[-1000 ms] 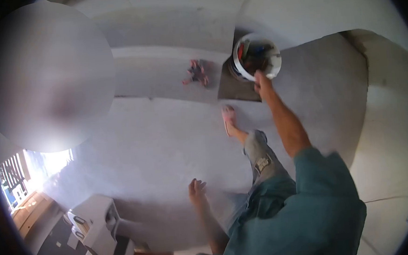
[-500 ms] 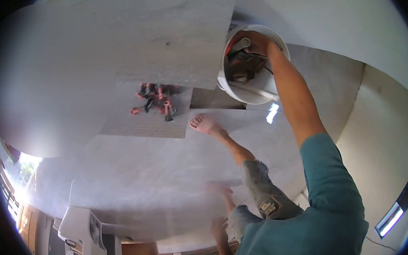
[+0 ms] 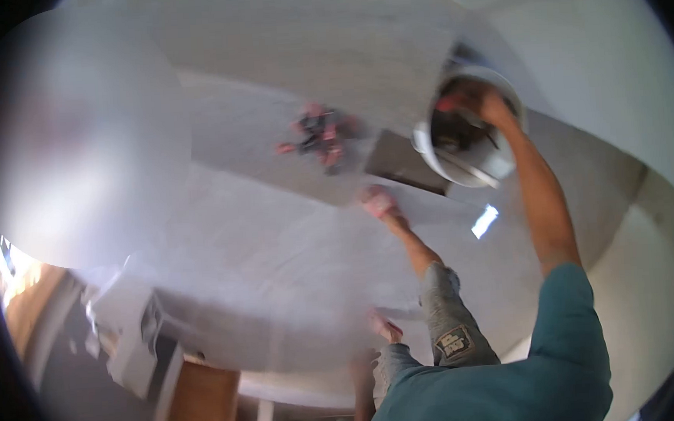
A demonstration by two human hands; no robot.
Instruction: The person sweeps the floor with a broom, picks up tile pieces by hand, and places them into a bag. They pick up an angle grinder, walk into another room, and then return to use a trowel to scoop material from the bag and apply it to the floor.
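Note:
My right hand [image 3: 486,102] is inside a white bucket [image 3: 423,145], over dark tools and beside something red; its fingers are smeared by motion. A pale handle or rod [image 3: 469,168] lies across the bucket's near side. Low in the view, my left hand [image 3: 363,367] hangs beside my knee, too blurred to show its fingers or anything in them. A loose pile of red and black small parts [image 3: 321,136] lies on the grey floor, left of the bucket.
A dark rectangular tile or gap [image 3: 405,164] is next to the bucket. My foot in a pink sandal [image 3: 380,201] stands just below it. White walls rise at the right. A white object [image 3: 134,335] and brown wooden furniture [image 3: 199,408] are at the lower left.
The view has shifted, so bucket, pile and foot appear further right and tilted. My right hand remains in the bucket.

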